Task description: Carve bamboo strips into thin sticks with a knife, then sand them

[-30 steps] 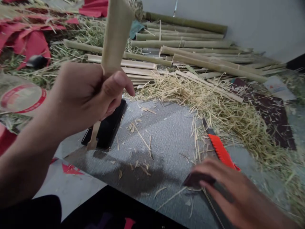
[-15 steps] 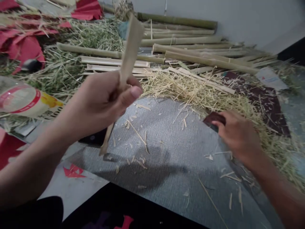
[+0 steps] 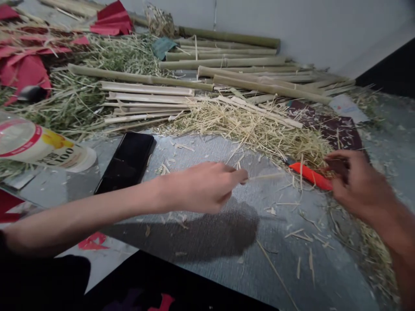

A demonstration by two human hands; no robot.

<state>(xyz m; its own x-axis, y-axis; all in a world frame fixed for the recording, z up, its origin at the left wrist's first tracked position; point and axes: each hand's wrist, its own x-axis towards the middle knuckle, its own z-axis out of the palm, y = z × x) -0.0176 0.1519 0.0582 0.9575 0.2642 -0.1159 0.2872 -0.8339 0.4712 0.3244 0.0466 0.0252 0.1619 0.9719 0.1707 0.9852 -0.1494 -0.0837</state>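
My left hand (image 3: 202, 186) reaches right across the grey mat (image 3: 207, 242), its fingers closed on a thin bamboo strip (image 3: 267, 176) that points toward the right. My right hand (image 3: 358, 183) is curled at the mat's right side on a dark handle (image 3: 337, 165), right next to an orange-red tool (image 3: 309, 176) that lies among shavings. What exactly the right fingers grip is partly hidden. A heap of pale bamboo shavings (image 3: 259, 125) lies just beyond both hands.
A black phone (image 3: 127, 161) lies on the mat at the left. A plastic bottle (image 3: 39, 147) rests on its side farther left. Bamboo poles (image 3: 227, 65) and split slats (image 3: 145, 93) are stacked along the wall. Red paper (image 3: 22, 65) and green shavings cover the far left.
My left hand dropped from upright in front of me and stretched right, the bamboo piece now nearly flat. My right hand moved farther right to the orange-red tool. The view shifted, showing the phone.
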